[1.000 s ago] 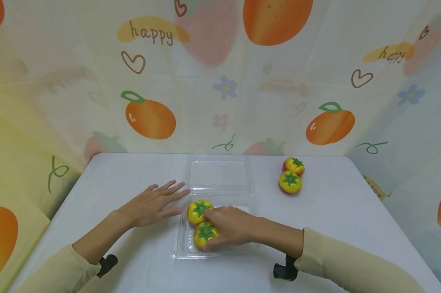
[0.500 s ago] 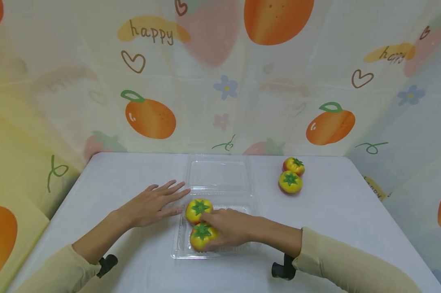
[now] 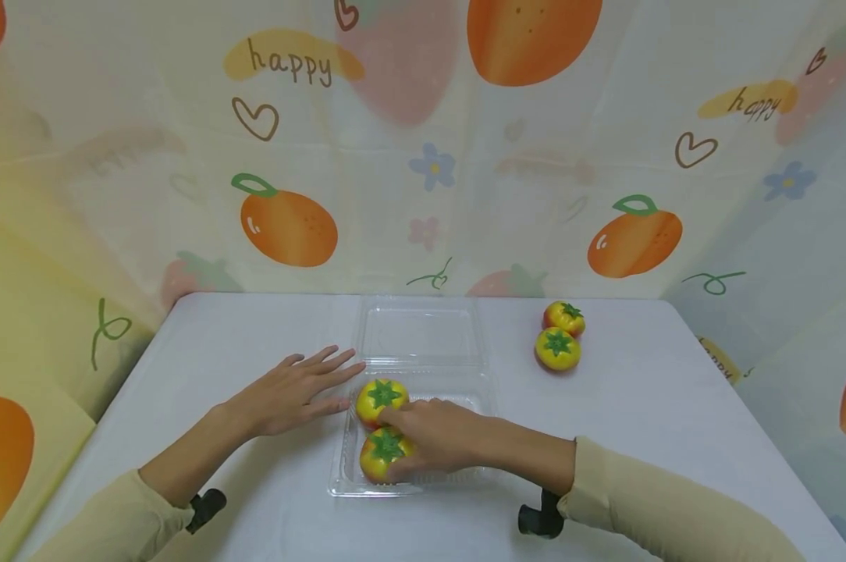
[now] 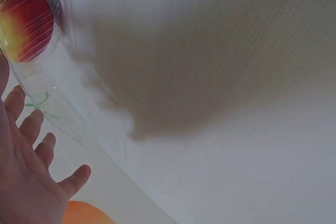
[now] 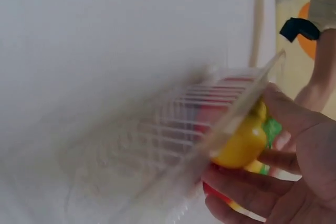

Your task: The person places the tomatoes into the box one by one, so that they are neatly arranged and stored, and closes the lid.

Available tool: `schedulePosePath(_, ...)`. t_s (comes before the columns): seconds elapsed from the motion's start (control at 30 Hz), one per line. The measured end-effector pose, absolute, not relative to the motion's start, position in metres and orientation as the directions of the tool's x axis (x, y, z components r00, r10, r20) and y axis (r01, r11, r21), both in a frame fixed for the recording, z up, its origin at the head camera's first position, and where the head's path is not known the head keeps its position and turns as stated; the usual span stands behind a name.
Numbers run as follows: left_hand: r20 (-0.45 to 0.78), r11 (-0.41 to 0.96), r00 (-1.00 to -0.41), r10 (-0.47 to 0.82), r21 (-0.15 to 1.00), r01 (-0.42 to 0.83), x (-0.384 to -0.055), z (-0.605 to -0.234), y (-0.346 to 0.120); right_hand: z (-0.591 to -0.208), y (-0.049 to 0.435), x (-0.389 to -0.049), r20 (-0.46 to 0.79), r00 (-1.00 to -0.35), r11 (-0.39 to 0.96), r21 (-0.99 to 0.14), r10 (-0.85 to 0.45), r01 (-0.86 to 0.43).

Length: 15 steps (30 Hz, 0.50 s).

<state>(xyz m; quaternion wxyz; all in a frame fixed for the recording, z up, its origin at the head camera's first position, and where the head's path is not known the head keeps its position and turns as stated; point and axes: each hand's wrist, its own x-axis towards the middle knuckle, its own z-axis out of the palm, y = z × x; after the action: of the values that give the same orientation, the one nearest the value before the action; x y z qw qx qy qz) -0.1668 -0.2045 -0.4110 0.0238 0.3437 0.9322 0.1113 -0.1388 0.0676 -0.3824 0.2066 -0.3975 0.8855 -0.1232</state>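
A clear plastic clamshell box lies unfolded in the middle of the table, its lid laid back behind the base. Two shiny yellow-and-red tomatoes with green star-shaped tops sit along the base's left side. My right hand grips the nearer tomato, thumb toward me. The farther tomato touches it, close to my index finger. My left hand is spread with straight fingers at the box's left edge; whether it touches the plastic I cannot tell. The left wrist view shows a tomato through the box wall.
Two more tomatoes, a nearer one and a farther one, stand together at the table's back right. The white table meets a fruit-printed cloth behind it. Small black mounts sit at both wrists.
My right hand has shifted slightly left with the nearer tomato, toward the base's left wall. The farther tomato has moved a little left and back. My left hand has stayed still.
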Motion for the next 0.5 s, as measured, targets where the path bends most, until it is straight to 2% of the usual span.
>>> schedulePosePath(0.3, 0.019, 0.742, -0.763, 0.646, 0.223, 0.633, -0.169, -0.412, -0.204, -0.368, 0.104, -0.148, -0.266, -0.562, 0.610, -0.509, -0.783, -0.608)
schedulePosePath(0.4, 0.012, 0.743, -0.765, 0.644, 0.225, 0.630, -0.169, -0.412, -0.204, -0.360, 0.122, -0.153, -0.240, -0.601, 0.624, -0.521, -0.762, -0.583)
schedulePosePath(0.5, 0.015, 0.741, -0.764, 0.646, 0.229, 0.631, -0.169, -0.412, -0.204, -0.352, 0.141, -0.160, -0.175, -0.666, 0.643, -0.518, -0.725, -0.564)
